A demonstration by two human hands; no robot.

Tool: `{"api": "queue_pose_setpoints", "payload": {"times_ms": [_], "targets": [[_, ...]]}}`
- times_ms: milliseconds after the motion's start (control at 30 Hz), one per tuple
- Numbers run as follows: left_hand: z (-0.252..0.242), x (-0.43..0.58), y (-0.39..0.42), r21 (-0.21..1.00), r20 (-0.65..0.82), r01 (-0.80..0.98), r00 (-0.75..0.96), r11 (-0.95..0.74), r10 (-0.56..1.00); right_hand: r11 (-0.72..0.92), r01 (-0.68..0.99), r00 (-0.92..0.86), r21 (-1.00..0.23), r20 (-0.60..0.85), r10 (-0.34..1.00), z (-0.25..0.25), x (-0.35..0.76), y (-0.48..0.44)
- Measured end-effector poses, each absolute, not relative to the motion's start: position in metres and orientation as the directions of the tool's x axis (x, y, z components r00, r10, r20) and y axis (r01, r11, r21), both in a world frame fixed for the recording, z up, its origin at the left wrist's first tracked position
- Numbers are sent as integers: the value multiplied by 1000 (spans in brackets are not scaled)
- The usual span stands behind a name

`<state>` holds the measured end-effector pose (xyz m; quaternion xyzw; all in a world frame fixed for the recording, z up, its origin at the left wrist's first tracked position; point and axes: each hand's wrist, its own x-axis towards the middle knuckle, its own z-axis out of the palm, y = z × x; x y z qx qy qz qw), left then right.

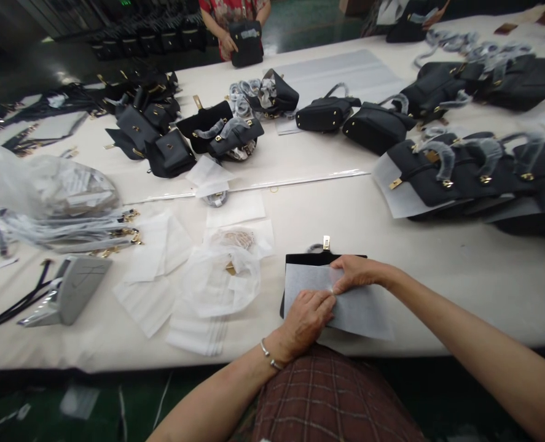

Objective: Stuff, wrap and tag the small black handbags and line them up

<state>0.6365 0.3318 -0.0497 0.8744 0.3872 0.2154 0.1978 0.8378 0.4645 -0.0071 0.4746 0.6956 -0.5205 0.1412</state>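
Observation:
In front of me at the table's near edge lies a black handbag (283, 302) with a gold clasp (326, 243) at its far side. A sheet of thin white tissue paper (362, 316) covers most of it and hangs past its right side. My left hand (306, 319) rests on the sheet, fingers together, their tips at the paper's middle. Closing on the paper from the right, my right hand (352, 273) has its thumb and forefinger pinched beside the left fingertips. Whatever lies under the paper there is hidden.
Several black handbags (475, 166) stand on the right. More handbags (171, 150) lie across the table's far half. To my left are paper sheets (147, 301), a clear plastic bag (221, 279), wrapped straps (69, 230) and a grey tape dispenser (81, 288). Opposite, a person (235, 24) holds a bag.

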Motion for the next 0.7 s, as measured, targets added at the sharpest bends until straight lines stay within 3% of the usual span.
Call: {"api": "queue_pose_setpoints", "payload": {"times_ms": [433, 700], "targets": [[-55, 639, 334, 405, 167, 622, 670, -670, 724, -80, 877, -414, -473, -830, 374, -21, 826, 476], [-60, 638, 331, 426, 186, 635, 636, -645, 749, 70, 893, -411, -444, -742, 530, -24, 822, 464]]}}
